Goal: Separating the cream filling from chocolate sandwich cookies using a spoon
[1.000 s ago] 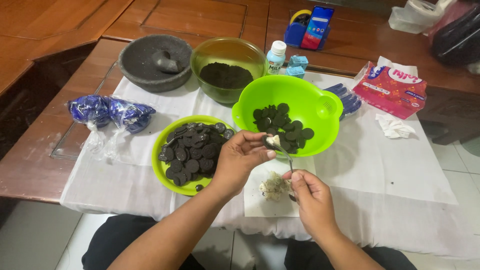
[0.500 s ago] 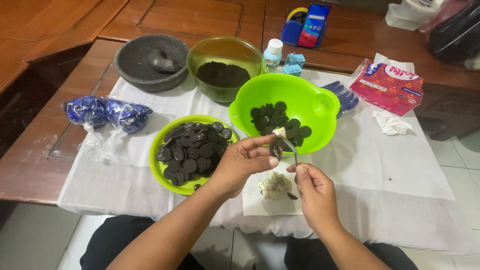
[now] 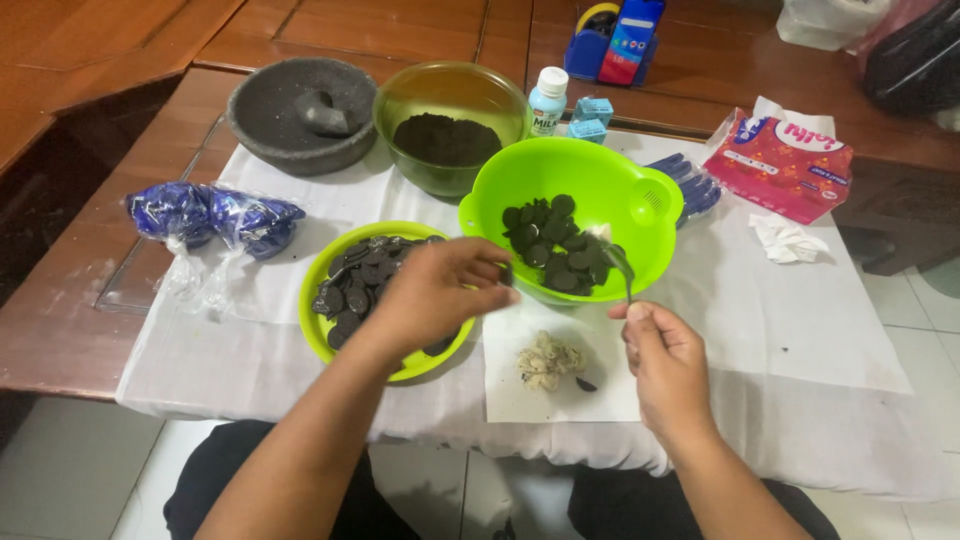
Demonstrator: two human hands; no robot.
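Observation:
My left hand (image 3: 435, 292) hovers over the green plate (image 3: 322, 338) of dark round cookie wafers (image 3: 352, 278). Its fingertips pinch a dark wafer (image 3: 505, 274) at the near rim of the bright green bowl (image 3: 590, 172). That bowl holds more dark wafers (image 3: 552, 245). My right hand (image 3: 662, 352) grips a metal spoon (image 3: 618, 262), whose tip carries a bit of white cream just inside the bowl's near edge. A small heap of white cream (image 3: 547, 362) lies on a white paper sheet (image 3: 600, 390) between my hands.
At the back stand an olive bowl of dark crumbs (image 3: 448, 138) and a stone mortar with pestle (image 3: 300, 112). Blue wrappers (image 3: 212, 214) lie at the left. A small bottle (image 3: 547, 100), a pink tissue pack (image 3: 788, 165) and a crumpled tissue (image 3: 786, 240) sit to the right.
My hands have parted. The left hand drew back to the left, over the plate. The right hand dropped lower, with the spoon's tip now at the bowl's near edge.

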